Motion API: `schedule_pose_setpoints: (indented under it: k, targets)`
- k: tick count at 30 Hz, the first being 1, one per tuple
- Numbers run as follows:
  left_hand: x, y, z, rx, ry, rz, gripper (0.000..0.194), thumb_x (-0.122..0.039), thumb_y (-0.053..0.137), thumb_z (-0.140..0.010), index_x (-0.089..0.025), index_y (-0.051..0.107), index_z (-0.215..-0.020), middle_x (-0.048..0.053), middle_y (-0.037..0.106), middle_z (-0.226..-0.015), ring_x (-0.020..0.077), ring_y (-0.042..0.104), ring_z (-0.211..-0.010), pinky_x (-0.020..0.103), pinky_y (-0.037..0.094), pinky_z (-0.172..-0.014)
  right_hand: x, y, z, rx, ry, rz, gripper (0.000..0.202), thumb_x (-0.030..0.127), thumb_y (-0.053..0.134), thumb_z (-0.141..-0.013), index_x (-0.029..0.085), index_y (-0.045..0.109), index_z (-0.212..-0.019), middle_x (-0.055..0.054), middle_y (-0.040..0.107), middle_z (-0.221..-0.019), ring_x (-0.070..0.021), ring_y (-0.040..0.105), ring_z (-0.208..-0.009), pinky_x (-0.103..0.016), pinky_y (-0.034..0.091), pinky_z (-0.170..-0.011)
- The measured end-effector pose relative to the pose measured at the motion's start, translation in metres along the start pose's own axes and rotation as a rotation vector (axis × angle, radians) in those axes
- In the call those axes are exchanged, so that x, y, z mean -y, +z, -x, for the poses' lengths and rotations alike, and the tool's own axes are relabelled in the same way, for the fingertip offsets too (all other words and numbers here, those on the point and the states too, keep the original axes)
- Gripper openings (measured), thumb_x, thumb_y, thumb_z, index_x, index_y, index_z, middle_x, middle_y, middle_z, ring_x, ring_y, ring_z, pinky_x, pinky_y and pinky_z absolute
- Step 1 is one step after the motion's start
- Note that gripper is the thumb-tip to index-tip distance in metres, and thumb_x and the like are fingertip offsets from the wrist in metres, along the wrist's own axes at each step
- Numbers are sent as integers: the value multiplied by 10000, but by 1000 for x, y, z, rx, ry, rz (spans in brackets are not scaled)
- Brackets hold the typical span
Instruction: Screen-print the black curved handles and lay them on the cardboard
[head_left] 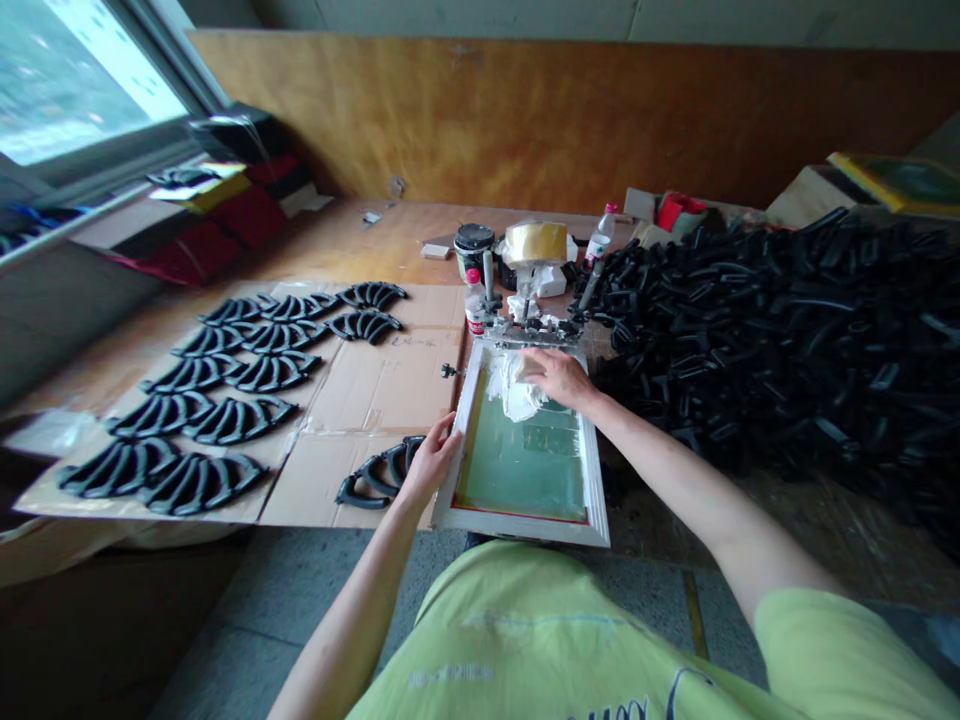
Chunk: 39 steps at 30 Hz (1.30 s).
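In front of me lies a screen printing frame (600,500) with pale rims and green mesh, its far end at a metal hinge clamp (532,335). My left hand (435,455) grips the frame's left rim with its fingers. Near the far end, my right hand (559,378) is closed around a tan, squeegee-like block (531,367). Thick white ink (517,395) lies on the mesh beside that block. Just left of my left hand sit a few curved black plastic parts (375,475), partly hidden by my wrist.
Rows of curved black parts (225,420) lie on cardboard (405,380) at left. A large heap of black parts (750,340) fills the right. Behind the clamp stand a black-lidded tub (474,240), a tape roll (536,245) and bottles (474,305). Boxes (225,215) stand by the window.
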<state>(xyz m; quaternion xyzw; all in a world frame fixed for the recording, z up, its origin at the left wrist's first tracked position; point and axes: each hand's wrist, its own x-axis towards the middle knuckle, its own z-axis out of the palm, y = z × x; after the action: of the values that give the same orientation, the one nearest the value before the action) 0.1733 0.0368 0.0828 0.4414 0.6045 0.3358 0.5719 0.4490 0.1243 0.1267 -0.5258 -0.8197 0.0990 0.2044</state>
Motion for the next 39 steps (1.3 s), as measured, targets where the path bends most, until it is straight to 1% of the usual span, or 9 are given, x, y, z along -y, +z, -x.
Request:
schedule_pose_setpoints:
  k: [5, 10, 16, 18, 23, 25, 29, 33, 39]
  targets:
    - [-43, -11, 10, 8, 63, 78, 694, -649, 585, -775, -198, 577, -1304, 28, 705, -873, 138, 609, -640, 221, 457, -546, -38, -40, -32, -182, 243, 126, 582, 300, 648, -839, 304, 477, -1395, -62, 645, -1065, -231, 614, -911, -333, 463, -801]
    - [-104, -3, -3, -36, 334, 280, 575, -650, 553, -797, -175, 655, -1105, 43, 691, -961, 153, 639, -783, 239, 502, -656, -90, -38, 22, -451, 548, 27, 309, 276, 468, -909, 159, 623, -1148, -95, 681, -920, -238, 614, -860, -359, 466, -799]
    - [-141, 23, -23, -76, 397, 407, 569, -631, 444, -867, -203, 555, -1225, 45, 687, -890, 119, 634, -727, 213, 500, -603, -53, 35, 73, 20, 189, -63, 258, 267, 620, -825, 204, 653, -1073, -82, 667, -1051, -234, 577, -1030, -374, 438, -916]
    - [-123, 29, -16, -114, 332, 409, 566, -634, 456, -863, -203, 550, -1217, 42, 691, -886, 108, 628, -703, 199, 485, -583, -33, 40, 73, 21, 157, -27, 189, 243, 595, -847, 205, 673, -1015, -83, 654, -1017, -239, 563, -1022, -386, 429, -933]
    - [-40, 41, 27, 119, -84, 347, 627, -667, 555, -788, -159, 564, -1156, 97, 707, -937, 154, 659, -715, 223, 479, -527, 34, 39, 60, -143, 34, -91, 186, 286, 537, -913, 188, 667, -1003, -91, 625, -946, -249, 538, -962, -401, 436, -914]
    - [-12, 35, 41, 5, -130, 421, 578, -676, 551, -782, -173, 559, -1068, 72, 691, -903, 147, 653, -706, 221, 479, -523, 76, 51, 56, -74, -140, -139, 193, 277, 523, -929, 191, 666, -1026, -88, 625, -940, -248, 528, -971, -400, 431, -918]
    - [34, -17, 61, -385, -135, 447, 499, -675, 567, -757, -182, 498, -796, -7, 597, -680, 109, 591, -597, 195, 442, -506, 151, 95, 43, 154, -381, -248, 269, 340, 541, -931, 197, 643, -1135, -85, 638, -1002, -231, 528, -1003, -364, 437, -907]
    - [91, -86, 79, -659, -267, 285, 486, -669, 466, -801, -184, 492, -802, 28, 636, -708, 118, 570, -582, 219, 441, -512, 183, 138, 15, 345, -279, -142, 331, 423, 550, -919, 238, 636, -1178, -82, 650, -1025, -234, 532, -1045, -352, 426, -900]
    - [151, -122, 76, -706, -479, 90, 402, -573, 314, -893, -202, 452, -827, 50, 663, -754, 136, 588, -578, 250, 455, -521, 210, 181, -12, 650, -100, 150, 408, 482, 567, -868, 209, 621, -1166, -142, 638, -1103, -284, 577, -1059, -416, 394, -908]
